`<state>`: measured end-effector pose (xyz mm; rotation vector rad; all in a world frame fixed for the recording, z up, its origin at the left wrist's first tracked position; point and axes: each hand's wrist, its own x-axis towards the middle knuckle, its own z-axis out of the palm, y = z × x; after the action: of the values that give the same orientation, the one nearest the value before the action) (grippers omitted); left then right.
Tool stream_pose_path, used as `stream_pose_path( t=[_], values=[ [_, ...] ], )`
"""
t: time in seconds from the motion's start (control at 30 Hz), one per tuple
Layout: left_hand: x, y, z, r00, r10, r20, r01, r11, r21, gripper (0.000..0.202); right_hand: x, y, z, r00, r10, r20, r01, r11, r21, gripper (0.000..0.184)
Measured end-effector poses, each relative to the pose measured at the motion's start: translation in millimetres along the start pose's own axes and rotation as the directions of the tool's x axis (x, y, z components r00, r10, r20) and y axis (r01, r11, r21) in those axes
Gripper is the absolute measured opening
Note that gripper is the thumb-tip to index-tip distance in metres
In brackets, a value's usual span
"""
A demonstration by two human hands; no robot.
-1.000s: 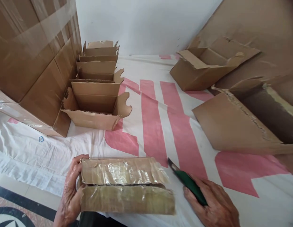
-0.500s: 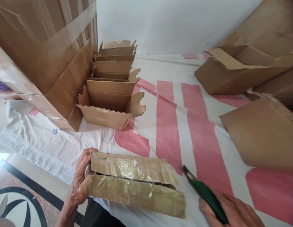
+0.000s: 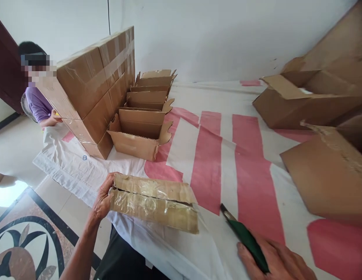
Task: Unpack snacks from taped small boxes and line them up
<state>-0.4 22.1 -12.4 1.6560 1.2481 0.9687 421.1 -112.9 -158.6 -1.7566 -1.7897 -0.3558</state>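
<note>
A taped cardboard box (image 3: 154,210) lies at the table's near edge, a slit running along the seam between its two flaps. My left hand (image 3: 104,198) grips its left end, the thumb in front and the fingers partly hidden behind. To the right, my right hand (image 3: 274,256) is closed around the green handle of a utility knife (image 3: 246,237). The blade sticks out toward the upper left, apart from the box and over the cloth.
Taped cartons (image 3: 93,81) are stacked at the left, beside a row of open boxes (image 3: 134,142). Large open cartons (image 3: 321,171) stand at the right. A red-and-white cloth (image 3: 207,155) covers the table. Another person in a purple sleeve (image 3: 37,103) sits behind the stack.
The view has tilted up, bringing the other person into sight. The box's right end has swung away from the knife, with my left hand still on its left end.
</note>
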Motion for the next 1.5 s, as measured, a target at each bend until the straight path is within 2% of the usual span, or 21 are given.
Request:
stream_pose_path(
  t=[0.23, 0.33, 0.4, 0.47, 0.6, 0.7, 0.8, 0.93, 1.03, 1.13, 1.33, 1.5],
  values=[
    [8, -7, -6.1, 0.989, 0.146, 0.006, -0.145, 0.988, -0.057, 0.033, 12, -11, -3, 0.998, 0.062, 0.021, -0.062, 0.998, -0.003, 0.035],
    [6, -8, -9.1, 0.985, 0.171, 0.028, -0.169, 0.983, -0.069, 0.034, 33, -23, -11, 0.994, 0.104, -0.024, -0.103, 0.993, 0.065, 0.034],
    [4, -9, -11.3, 0.981, 0.189, 0.040, -0.185, 0.980, -0.076, 0.036, 56, -37, -18, 0.988, 0.138, -0.063, -0.124, 0.975, 0.182, 0.032],
    [3, -12, -13.0, 0.978, 0.207, 0.037, -0.204, 0.976, -0.071, 0.038, 84, -55, -28, 0.985, 0.165, -0.053, -0.135, 0.920, 0.369, 0.031],
    [5, -20, -14.2, 0.971, 0.239, 0.011, -0.238, 0.969, -0.063, 0.042, 138, -92, -47, 0.988, 0.123, 0.094, -0.154, 0.753, 0.640, 0.035],
    [7, -22, -14.8, 0.972, 0.234, 0.015, -0.232, 0.970, -0.068, 0.047, 167, -110, -52, 0.972, 0.034, 0.231, -0.198, 0.647, 0.736, 0.036],
    [6, -19, -16.3, 0.977, 0.211, 0.031, -0.209, 0.976, -0.066, 0.049, 183, -119, -47, 0.939, -0.019, 0.343, -0.268, 0.584, 0.767, 0.037],
    [4, -12, -18.1, 0.976, 0.213, 0.043, -0.210, 0.976, -0.059, 0.045, 192, -126, -38, 0.945, -0.095, 0.313, -0.220, 0.523, 0.823, 0.032],
    [4, -6, -18.6, 0.971, 0.225, 0.079, -0.223, 0.974, -0.035, 0.044, 193, -130, -36, 0.953, -0.159, 0.257, -0.152, 0.483, 0.862, 0.019],
    [5, -4, -19.7, 0.970, 0.213, 0.115, -0.213, 0.977, -0.004, 0.044, 194, -132, -36, 0.956, -0.211, 0.204, -0.074, 0.501, 0.862, 0.011],
    [9, 0, -24.5, 0.962, 0.234, 0.140, -0.239, 0.971, 0.022, 0.038, 202, -135, -35, 0.942, -0.314, 0.118, 0.121, 0.647, 0.753, 0.014],
    [11, 2, -24.7, 0.945, 0.273, 0.182, -0.283, 0.959, 0.029, 0.036, 215, -142, -37, 0.894, -0.414, 0.173, 0.241, 0.768, 0.593, 0.017]
  ],
)
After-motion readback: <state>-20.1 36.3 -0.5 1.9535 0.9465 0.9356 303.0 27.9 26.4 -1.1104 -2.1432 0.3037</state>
